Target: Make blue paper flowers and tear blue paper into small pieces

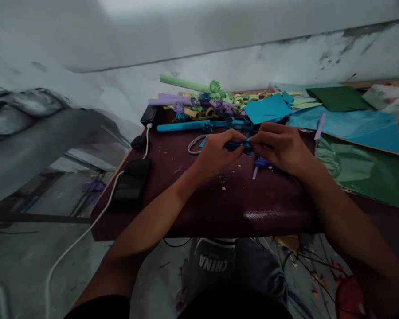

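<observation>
My left hand [219,149] and my right hand [279,145] meet above the middle of the dark red table. Both hands pinch a small piece of blue paper [248,141] between their fingertips; its exact folds are partly hidden. Behind my hands lies a blue paper tube [179,126] with a small blue paper flower [207,126] near it. A pale loop [194,145] rests just left of my left hand. Under my right hand sits a small dark blue object [262,163], its kind unclear, near a lilac paper strip [255,172].
Green and purple paper rolls with paper flowers [214,86] are heaped along the wall. Blue sheets [266,108] and a bagged green sheet [375,168] cover the right side. A phone [128,186], white cable [86,237] and black charger [152,115] occupy the table's [199,217] left edge.
</observation>
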`<action>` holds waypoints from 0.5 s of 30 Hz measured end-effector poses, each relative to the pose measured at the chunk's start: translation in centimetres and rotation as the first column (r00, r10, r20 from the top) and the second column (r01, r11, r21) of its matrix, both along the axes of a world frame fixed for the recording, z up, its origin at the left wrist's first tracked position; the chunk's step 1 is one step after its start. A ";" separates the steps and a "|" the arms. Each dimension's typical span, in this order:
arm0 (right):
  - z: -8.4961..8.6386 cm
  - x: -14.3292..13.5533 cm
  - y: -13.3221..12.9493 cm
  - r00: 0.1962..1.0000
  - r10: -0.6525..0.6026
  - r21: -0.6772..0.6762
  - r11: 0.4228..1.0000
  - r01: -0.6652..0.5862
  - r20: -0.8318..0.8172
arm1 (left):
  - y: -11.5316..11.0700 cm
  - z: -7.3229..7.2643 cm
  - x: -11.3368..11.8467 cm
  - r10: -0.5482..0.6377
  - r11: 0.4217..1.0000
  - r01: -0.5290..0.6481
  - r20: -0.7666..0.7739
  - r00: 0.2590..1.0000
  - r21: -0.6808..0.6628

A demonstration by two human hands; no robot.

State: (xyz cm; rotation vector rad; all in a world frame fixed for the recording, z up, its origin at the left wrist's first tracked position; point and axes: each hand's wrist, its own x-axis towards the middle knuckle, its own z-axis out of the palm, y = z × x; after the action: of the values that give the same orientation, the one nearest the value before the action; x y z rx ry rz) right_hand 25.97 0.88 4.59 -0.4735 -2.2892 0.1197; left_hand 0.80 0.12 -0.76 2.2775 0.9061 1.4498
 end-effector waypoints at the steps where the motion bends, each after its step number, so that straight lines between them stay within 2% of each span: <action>1: 0.1 0.1 0.1 1.000 0.021 0.009 1.000 -0.021 0.007 | -0.1 0.1 0.1 0.020 1.000 -0.020 -0.010 1.000 0.011; 5: 0.3 0.7 0.4 0.996 0.082 0.025 0.996 -0.083 0.024 | -0.5 0.4 0.3 0.081 0.995 -0.078 -0.036 0.996 0.069; 9: 0.6 1.1 0.5 0.992 0.115 0.028 0.993 -0.117 0.057 | -0.6 0.8 0.4 0.087 0.985 -0.078 -0.050 0.995 0.157; 15: 1.0 1.1 0.0 0.987 0.014 0.025 1.000 -0.018 0.159 | -0.8 0.9 0.3 0.101 0.966 -0.073 -0.102 0.990 0.248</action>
State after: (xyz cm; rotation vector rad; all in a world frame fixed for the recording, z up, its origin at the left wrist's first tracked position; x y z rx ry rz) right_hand 27.09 0.89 5.63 -0.4654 -2.4475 0.0611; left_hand 1.10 -0.65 0.15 2.5513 0.9149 1.5581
